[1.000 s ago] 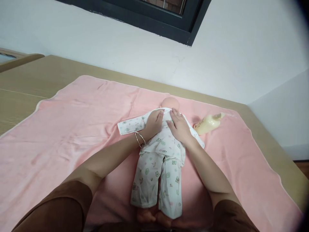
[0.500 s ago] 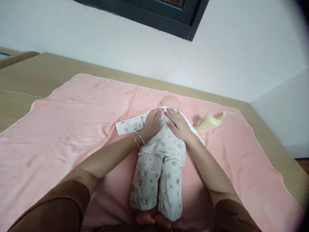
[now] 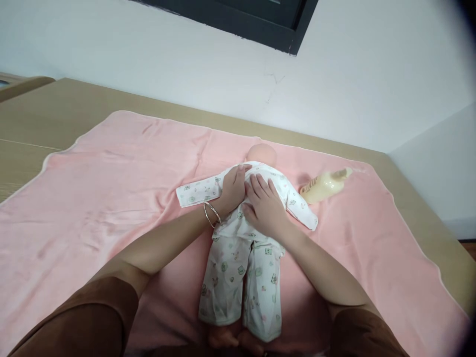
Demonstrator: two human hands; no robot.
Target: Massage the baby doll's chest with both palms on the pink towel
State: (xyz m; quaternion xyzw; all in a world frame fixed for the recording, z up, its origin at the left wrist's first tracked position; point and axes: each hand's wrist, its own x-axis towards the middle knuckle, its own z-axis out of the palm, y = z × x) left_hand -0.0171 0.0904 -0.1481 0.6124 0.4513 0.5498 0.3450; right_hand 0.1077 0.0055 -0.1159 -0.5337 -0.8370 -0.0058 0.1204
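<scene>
A baby doll (image 3: 238, 230) in a white printed top and trousers lies face down, its head away from me and its feet close to my body. My left hand (image 3: 235, 187) rests on the left side of its upper back, fingers stretched out, with a bangle (image 3: 211, 214) round the wrist. Flat on the middle of the back lies my right hand (image 3: 266, 206), fingers a little spread and the thumb toward the left hand. Neither hand grips anything. Both of the doll's sleeves reach out sideways.
Under the doll a pink blanket (image 3: 111, 198) covers much of the wooden table (image 3: 85, 99). A pale yellow bottle (image 3: 324, 186) lies on its side right of the doll. Behind the table rises a white wall (image 3: 223, 74) with a dark window frame (image 3: 253, 25).
My right hand has slid down the doll's back toward me and slightly left, uncovering the right shoulder and sleeve. My left hand stays nearly in place.
</scene>
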